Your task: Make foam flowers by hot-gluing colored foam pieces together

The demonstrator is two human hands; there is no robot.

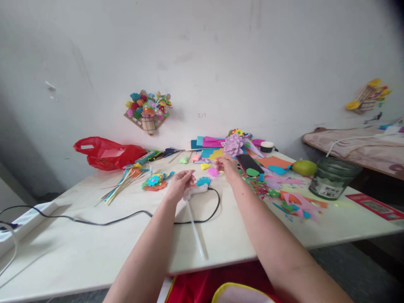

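Observation:
My left hand (181, 185) is closed in a pinch above the table, with a tiny pinkish bit at its fingertips that is too small to name. Just below it lies a white glue gun (199, 190), a long clear glue stick (195, 231) jutting from it toward me. A blue scalloped foam flower (203, 181) sits behind the gun. My right hand (227, 168) hovers with loosely curled fingers apart and nothing visible in them. Nearest to it are a magenta foam piece (213, 171) and a yellow packet (205, 166). Layered foam flowers (154, 181) lie left of my left hand.
A black cord (107, 224) runs from the gun to a power strip (28, 225). Foam scraps (296, 202), a dark phone-like slab (249, 164) and a glass jar (331, 179) stand right. A red bag (107, 153) and pale strips (118, 187) lie left.

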